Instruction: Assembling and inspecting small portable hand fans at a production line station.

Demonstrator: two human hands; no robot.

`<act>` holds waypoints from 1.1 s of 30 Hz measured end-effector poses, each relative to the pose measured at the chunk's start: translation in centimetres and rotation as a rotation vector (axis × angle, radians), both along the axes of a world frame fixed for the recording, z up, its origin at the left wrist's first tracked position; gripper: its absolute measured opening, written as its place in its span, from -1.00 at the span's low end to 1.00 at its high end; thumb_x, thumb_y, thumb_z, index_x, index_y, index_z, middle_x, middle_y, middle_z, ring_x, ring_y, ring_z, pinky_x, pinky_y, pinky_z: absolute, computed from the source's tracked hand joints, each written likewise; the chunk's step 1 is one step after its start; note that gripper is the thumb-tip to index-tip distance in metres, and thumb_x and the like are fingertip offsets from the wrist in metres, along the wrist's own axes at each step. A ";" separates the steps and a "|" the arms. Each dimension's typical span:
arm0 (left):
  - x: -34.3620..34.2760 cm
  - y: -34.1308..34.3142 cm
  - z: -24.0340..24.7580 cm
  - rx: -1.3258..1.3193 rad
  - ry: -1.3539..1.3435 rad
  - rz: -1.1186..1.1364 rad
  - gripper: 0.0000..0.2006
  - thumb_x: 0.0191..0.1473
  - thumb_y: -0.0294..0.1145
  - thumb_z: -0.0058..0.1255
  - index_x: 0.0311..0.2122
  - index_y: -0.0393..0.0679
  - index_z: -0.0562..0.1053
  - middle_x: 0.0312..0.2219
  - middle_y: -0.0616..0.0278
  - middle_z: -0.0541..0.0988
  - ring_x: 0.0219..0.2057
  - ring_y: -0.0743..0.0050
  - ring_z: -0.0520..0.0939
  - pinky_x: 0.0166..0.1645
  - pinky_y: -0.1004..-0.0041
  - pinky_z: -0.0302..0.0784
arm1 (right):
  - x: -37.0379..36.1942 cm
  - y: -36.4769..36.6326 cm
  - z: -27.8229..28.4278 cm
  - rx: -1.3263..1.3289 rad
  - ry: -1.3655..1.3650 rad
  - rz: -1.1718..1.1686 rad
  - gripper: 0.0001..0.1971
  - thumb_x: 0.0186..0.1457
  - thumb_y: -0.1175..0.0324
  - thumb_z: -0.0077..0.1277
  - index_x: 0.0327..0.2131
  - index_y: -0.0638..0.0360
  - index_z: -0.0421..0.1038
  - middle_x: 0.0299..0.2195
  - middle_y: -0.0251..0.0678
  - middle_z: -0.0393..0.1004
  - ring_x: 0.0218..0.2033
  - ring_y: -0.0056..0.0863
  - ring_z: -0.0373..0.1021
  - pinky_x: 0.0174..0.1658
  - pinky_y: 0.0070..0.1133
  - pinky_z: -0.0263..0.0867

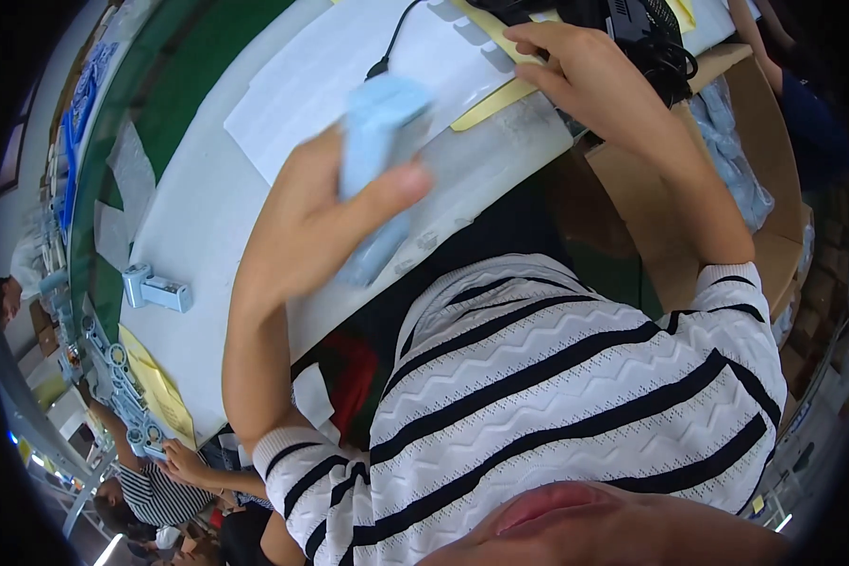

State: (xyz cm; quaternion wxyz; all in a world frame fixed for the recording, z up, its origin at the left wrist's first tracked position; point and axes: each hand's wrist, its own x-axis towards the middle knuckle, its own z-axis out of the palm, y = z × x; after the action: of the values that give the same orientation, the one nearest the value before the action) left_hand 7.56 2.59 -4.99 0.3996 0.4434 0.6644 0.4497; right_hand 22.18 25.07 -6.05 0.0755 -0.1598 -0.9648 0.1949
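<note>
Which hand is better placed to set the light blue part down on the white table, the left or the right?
Probably the left hand: it grips the light blue part above the white table. The right hand rests on the black device.

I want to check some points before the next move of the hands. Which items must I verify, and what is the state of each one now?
1. Left hand grips the light blue part: ok.
2. Part sharp enough to inspect: not ok, blurred.
3. Right hand rests on the black device: ok.
4. Black cable away from the left hand: ok.
5. Second blue part lies apart on the white table: ok.
6. Right hand's grip: cannot tell.
</note>
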 end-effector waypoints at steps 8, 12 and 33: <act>-0.6 6.5 -3.3 -0.001 0.324 -0.310 -0.32 0.06 0.20 -0.06 -0.15 -0.40 0.45 -0.04 -0.05 0.43 0.02 0.11 0.38 0.12 0.31 0.22 | -0.7 2.3 -4.3 -0.096 0.246 0.010 -0.79 0.01 0.50 0.07 -0.22 0.29 0.49 -0.40 -0.35 0.45 -0.60 -0.63 0.20 -0.51 -0.70 0.18; -0.8 5.0 -4.5 0.022 0.453 -0.354 -0.27 0.04 0.23 -0.07 -0.11 -0.43 0.44 0.11 -0.11 0.32 0.22 0.01 0.20 0.29 0.21 0.00 | -0.7 1.9 -4.7 -0.225 0.315 0.036 -0.83 0.02 0.50 0.07 -0.26 0.29 0.50 -0.42 -0.39 0.43 -0.62 -0.67 0.15 -0.53 -0.72 0.14; -2.3 3.3 -5.4 -0.005 0.290 -0.338 -0.16 0.01 0.29 -0.10 0.10 -0.40 0.29 0.16 -0.12 0.24 0.29 0.02 0.06 0.36 0.15 -0.25 | -5.6 1.5 -2.4 -0.035 -0.127 0.162 -0.93 -0.06 0.53 0.08 -0.46 0.31 0.42 -0.48 -0.34 0.40 -0.55 -0.44 0.29 -0.43 -0.56 0.25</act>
State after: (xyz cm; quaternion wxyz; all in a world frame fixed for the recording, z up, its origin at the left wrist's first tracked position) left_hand 5.31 5.92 -10.43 0.3709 0.6074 0.6323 0.3061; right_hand 16.55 26.52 -8.44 -0.0047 -0.0946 -0.9738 0.2066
